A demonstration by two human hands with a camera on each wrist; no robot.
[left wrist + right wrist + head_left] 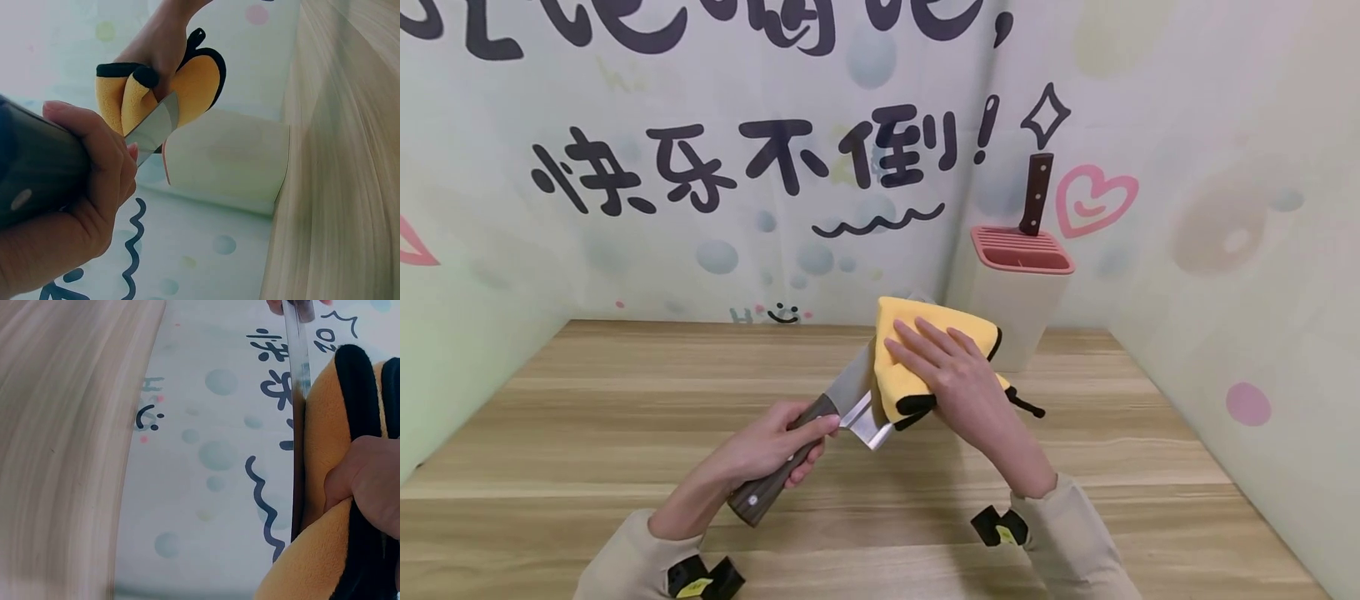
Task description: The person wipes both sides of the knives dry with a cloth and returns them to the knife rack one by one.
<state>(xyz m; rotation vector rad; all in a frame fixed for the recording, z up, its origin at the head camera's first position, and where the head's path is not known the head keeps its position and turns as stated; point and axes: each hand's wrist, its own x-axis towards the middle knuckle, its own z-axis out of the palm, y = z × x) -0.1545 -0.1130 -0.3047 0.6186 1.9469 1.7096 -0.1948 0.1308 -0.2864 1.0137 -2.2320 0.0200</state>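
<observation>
In the head view my left hand (767, 446) grips the dark handle of a wide-bladed knife (852, 379), held above the table. A folded yellow cloth (898, 379) with black edging lies against the blade and hides its far part. My right hand (962, 383) holds that cloth, its fingers extended across the top and the thumb hidden there. The left wrist view shows curled fingers of my left hand (100, 169) around the handle, with the blade (156, 128) meeting the cloth. In the right wrist view, the thumb of my right hand (375, 481) pushes into a cloth fold (325, 431) beside the blade.
Behind the cloth, at the back right, stands a white knife block (1011, 312) with a pink slotted top. A brown-handled knife (1036, 196) stands upright in it. The wooden table (647, 400) meets a printed backdrop at its rear edge.
</observation>
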